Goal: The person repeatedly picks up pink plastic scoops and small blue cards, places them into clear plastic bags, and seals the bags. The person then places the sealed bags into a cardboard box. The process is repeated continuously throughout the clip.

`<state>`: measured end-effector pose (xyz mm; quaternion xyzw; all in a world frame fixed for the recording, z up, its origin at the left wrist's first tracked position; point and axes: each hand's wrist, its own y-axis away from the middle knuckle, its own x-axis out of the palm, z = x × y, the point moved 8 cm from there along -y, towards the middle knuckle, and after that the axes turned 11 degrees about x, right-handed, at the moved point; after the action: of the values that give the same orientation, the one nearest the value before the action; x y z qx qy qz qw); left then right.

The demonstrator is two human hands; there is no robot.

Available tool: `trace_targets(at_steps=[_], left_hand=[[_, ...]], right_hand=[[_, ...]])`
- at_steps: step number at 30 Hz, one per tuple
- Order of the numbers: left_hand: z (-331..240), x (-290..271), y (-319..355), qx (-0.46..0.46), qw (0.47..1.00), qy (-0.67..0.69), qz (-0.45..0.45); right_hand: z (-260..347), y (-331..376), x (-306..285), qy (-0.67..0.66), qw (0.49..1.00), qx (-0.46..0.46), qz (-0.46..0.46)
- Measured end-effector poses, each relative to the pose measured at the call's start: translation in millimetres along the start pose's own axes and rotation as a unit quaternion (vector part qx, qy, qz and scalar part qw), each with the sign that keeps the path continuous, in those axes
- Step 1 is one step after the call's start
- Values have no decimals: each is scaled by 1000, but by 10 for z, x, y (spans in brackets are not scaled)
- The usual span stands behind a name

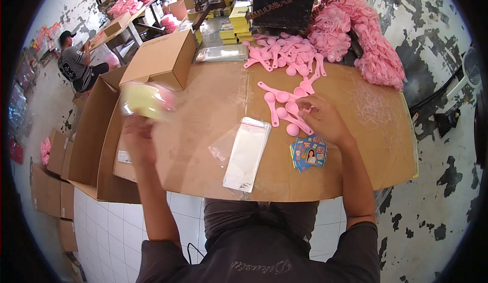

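Item 1. Left hand [138, 130]: raised over the left part of the table, blurred; its grip is wrapped round a filled clear plastic packet with pale yellow and pink contents [147, 100], held above the edge of the open brown cardboard carton [91, 135] at the left.

Item 2. Right hand [321, 118]: resting at centre right, fingers pinched narrow on the handle of a pink plastic measuring spoon [297, 123], 1 of a small group of loose pink spoons [277, 102] lying just to its left.

Item 3. Flat empty clear plastic sleeve with white backing [247, 153]: near centre, just left of the right hand, touching neither hand.

Item 4. Small stack of blue printed cards [308, 153]: just near of the right hand.

Item 5. Far stock: a heap of pink spoons [284, 49], a large mass of bundled pink spoons [366, 44] at far right, a closed brown cardboard box [162, 56] and a stack of clear sleeves [222, 53] at far left.

Step, as judged: a finished packet is going out to the left while spoons are being gathered for another. The next move likely calls for a free left hand to open the sleeve.

Room: the brown cardboard-covered table [203, 105] is bare between carton and sleeve. The near edge lies close to the sleeve's lower end and the cards; the right edge is well apart from the hand.
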<state>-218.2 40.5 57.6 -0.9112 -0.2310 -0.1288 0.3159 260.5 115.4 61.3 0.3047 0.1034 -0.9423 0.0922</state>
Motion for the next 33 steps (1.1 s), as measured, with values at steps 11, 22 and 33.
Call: trace_targets(at_steps=[11, 22, 33], left_hand=[[484, 1523, 512, -22, 857, -303, 416], [1231, 1855, 542, -85, 874, -250, 407], [365, 2018, 333, -71, 950, 13, 304]], right_hand=[[-180, 218, -12, 115, 964, 2, 241], [-278, 147, 22, 68, 967, 33, 242], [-65, 56, -69, -91, 993, 25, 76]])
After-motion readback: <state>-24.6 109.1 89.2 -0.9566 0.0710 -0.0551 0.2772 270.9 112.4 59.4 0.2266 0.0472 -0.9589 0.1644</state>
